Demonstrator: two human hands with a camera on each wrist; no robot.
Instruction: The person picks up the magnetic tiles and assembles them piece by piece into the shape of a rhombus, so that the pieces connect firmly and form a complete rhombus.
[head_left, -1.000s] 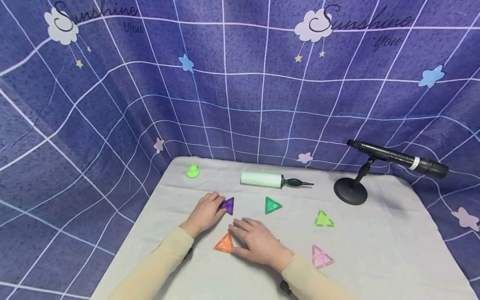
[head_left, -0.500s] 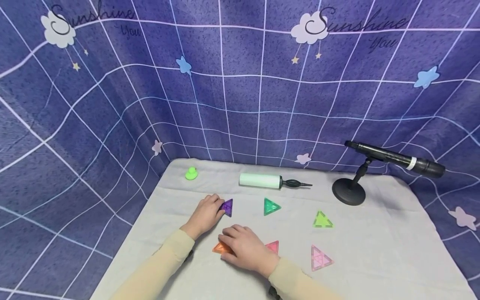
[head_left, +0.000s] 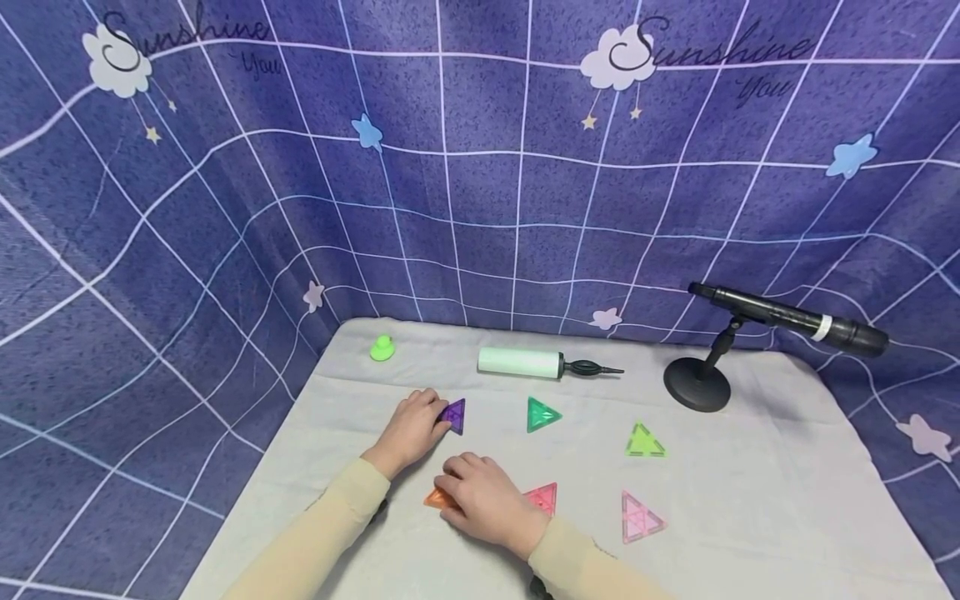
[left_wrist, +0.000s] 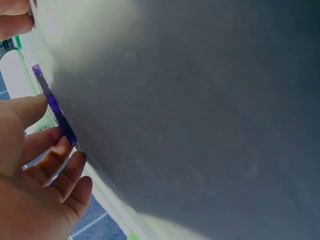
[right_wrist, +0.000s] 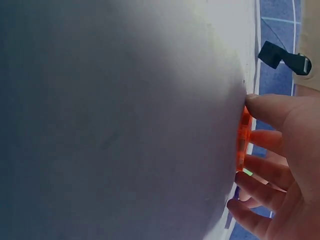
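Note:
On the white cloth, my left hand (head_left: pixel 409 428) holds a translucent purple triangular magnetic tile (head_left: pixel 454 416) at its left side. In the left wrist view, thumb and forefinger meet the edge of that purple tile (left_wrist: pixel 54 104). Closer to me, my right hand (head_left: pixel 491 506) curls over an orange triangular magnetic tile (head_left: pixel 438 498), hiding most of it. The right wrist view has the thumb at one end of the orange tile (right_wrist: pixel 243 139) and fingers along it. Just right of this hand lies a red triangular tile (head_left: pixel 543 499), partly covered by it.
Further tiles lie flat: a teal one (head_left: pixel 542 415), a lime one (head_left: pixel 644 442) and a pink one (head_left: pixel 640 518). Behind them are a pale green hand pump (head_left: pixel 521 362), a small green rubber duck (head_left: pixel 382 348) and a black microphone on a stand (head_left: pixel 699 382).
My right hand has moved down and left over the orange tile and now grips it, uncovering the red tile. The left hand stays on the purple tile.

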